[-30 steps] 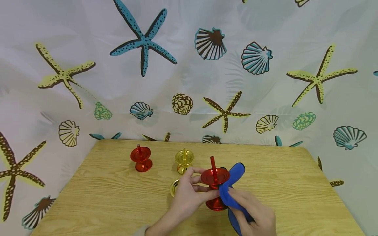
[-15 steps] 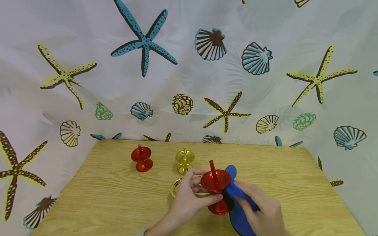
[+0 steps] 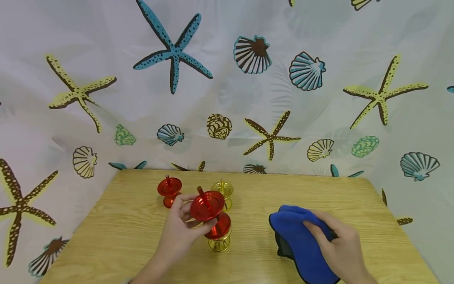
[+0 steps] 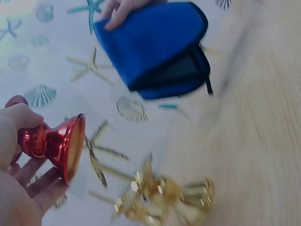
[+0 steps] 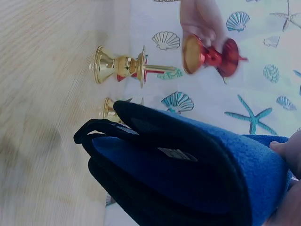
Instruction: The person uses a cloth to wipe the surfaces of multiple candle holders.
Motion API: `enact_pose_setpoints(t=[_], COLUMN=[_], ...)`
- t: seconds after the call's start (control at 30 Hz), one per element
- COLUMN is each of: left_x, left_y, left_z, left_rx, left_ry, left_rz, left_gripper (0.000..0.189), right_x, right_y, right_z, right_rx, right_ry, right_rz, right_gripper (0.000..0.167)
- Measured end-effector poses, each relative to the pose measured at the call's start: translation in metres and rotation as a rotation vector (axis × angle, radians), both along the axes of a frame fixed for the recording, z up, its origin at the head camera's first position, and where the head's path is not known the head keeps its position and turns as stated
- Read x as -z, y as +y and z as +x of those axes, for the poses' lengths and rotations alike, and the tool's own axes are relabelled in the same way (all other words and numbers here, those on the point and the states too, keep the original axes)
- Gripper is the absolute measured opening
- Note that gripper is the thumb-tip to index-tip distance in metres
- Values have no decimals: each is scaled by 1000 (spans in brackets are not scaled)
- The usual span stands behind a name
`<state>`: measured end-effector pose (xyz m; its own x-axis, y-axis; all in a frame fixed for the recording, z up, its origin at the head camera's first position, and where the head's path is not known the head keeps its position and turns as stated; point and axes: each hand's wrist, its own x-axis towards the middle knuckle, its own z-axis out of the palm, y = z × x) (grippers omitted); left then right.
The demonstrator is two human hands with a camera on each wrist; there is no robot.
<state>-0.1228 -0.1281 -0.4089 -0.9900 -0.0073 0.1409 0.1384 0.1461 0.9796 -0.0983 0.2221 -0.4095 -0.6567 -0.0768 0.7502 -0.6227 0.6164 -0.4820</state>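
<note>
My left hand (image 3: 179,227) grips a shiny red candle holder (image 3: 217,204) by its stem and holds it in the air, dish up and slightly tilted. In the right wrist view the held red candle holder (image 5: 214,57) is well above the table, its base facing down. Below it in the head view, a gold candle holder (image 3: 219,245) stands mostly hidden behind its base. My right hand (image 3: 342,244) pinches a blue cloth (image 3: 301,236) with black edging, folded over and hanging. The left wrist view shows the cloth (image 4: 155,42) apart from the red holder.
Toward the back of the wood-grain table (image 3: 319,193) stand another red candle holder (image 3: 169,186) and a second gold candle holder (image 3: 227,190). A white curtain (image 3: 227,90) printed with starfish and shells hangs behind and at both sides.
My left hand has carried the red candle holder leftward, off the cloth and over the front gold one. My right hand has drawn the cloth to the right.
</note>
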Motion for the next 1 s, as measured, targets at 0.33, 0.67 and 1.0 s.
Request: enact_pose_setpoints(t=[0.33, 0.67, 1.0], left_x=[40, 75, 88], left_y=[-73, -119, -142], left_z=[-11, -15, -17], left_rx=[-161, -119, -105], left_ry=[-19, -104, -149], left_rz=[-175, -327, -464], left_gripper=[75, 78, 81], right_x=[5, 6, 8], right_y=[13, 15, 20], right_z=[-4, -4, -5], right_rx=[77, 83, 103], right_ry=[-113, -126, -162], right_rz=[-14, -32, -42], right_gripper=[27, 26, 24])
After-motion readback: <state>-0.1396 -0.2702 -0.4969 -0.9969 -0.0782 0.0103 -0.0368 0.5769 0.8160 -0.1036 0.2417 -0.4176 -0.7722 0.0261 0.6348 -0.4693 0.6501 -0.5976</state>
